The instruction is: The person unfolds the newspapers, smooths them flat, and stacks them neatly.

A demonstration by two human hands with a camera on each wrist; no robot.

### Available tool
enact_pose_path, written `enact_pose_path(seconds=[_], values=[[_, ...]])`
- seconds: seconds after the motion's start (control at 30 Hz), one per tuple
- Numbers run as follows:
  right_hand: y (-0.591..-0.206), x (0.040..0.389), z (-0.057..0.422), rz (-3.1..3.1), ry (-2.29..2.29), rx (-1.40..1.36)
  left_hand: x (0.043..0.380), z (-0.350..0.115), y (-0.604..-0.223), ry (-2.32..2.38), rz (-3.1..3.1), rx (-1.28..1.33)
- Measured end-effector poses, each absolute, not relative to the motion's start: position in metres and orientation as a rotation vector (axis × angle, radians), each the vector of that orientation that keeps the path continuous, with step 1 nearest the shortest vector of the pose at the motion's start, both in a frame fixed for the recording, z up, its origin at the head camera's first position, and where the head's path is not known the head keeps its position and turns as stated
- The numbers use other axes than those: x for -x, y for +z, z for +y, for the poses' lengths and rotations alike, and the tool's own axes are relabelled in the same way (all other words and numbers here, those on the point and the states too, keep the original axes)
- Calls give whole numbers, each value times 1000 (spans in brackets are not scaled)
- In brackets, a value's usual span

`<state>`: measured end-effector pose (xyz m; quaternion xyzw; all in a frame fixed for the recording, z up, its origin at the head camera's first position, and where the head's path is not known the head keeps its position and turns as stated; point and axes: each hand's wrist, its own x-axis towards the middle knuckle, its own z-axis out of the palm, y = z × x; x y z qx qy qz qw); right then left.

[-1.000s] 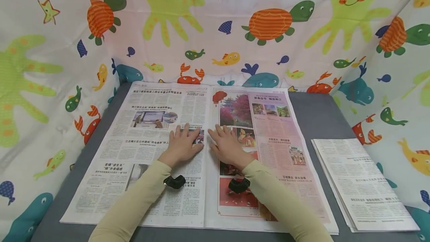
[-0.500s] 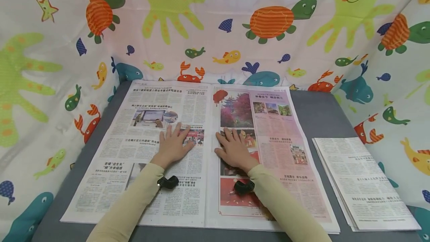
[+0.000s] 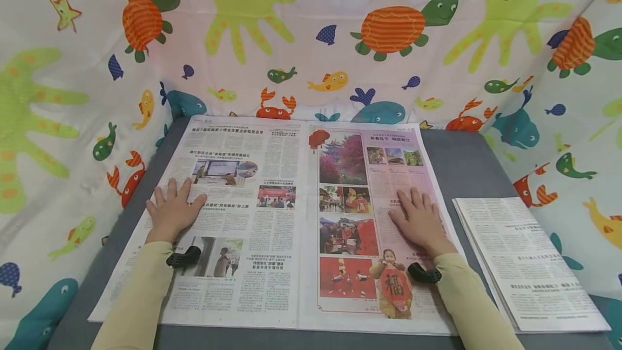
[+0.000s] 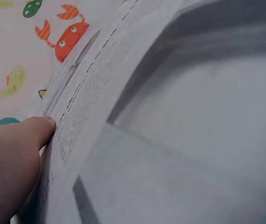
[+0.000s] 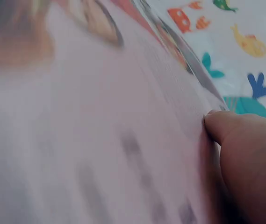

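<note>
An unfolded newspaper (image 3: 277,231) lies flat, its centre fold running front to back between my hands. My left hand (image 3: 173,209) rests on the left page, fingers spread and straight, near that page's outer side. On the pink-tinted right page, my right hand (image 3: 419,219) lies palm down with its fingers extended. Each wrist view shows a thumb against the printed sheet: the left thumb (image 4: 37,130) and the right thumb (image 5: 224,123). Neither hand grips anything.
A folded stack of newspapers (image 3: 529,269) lies to the right of the spread one. The grey tabletop (image 3: 457,166) shows around the papers. A white cloth (image 3: 311,36) printed with sea animals hangs at the back and both sides.
Both hands have slid apart from beside the centre fold, the left hand outward to the left and the right hand outward to the right. The newspaper stays flat in place.
</note>
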<state>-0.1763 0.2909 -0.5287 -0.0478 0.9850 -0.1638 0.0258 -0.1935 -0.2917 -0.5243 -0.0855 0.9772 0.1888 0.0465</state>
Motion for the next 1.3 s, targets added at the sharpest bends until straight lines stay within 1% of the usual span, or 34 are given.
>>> enact_pose_path(seconds=[0.1, 0.3, 0.4, 0.57, 0.7, 0.8, 0.9, 1.0, 1.13, 1.3], values=[[-527, 173, 301, 3041, -523, 114, 192, -296, -522, 599, 2980, 263], [-524, 171, 306, 3041, -552, 133, 192, -292, -523, 607, 2977, 283], [-517, 166, 316, 3002, -709, 119, 193, -289, -525, 590, 2979, 276], [-494, 139, 343, 3010, -920, -43, 195, -286, -526, 587, 2969, 267], [-479, 118, 375, 3121, -812, -214, 193, -288, -526, 578, 2974, 288], [-474, 105, 404, 3107, -644, -353, 192, -291, -526, 571, 2982, 289], [-475, 95, 428, 3021, -496, -437, 190, -293, -526, 568, 2988, 285], [-484, 86, 444, 2940, -393, -486, 188, -294, -525, 570, 2988, 278], [-499, 78, 453, 2888, -361, -462, 188, -294, -525, 574, 2991, 272], [-509, 77, 454, 2855, -364, -444, 190, -294, -528, 579, 2994, 271]])
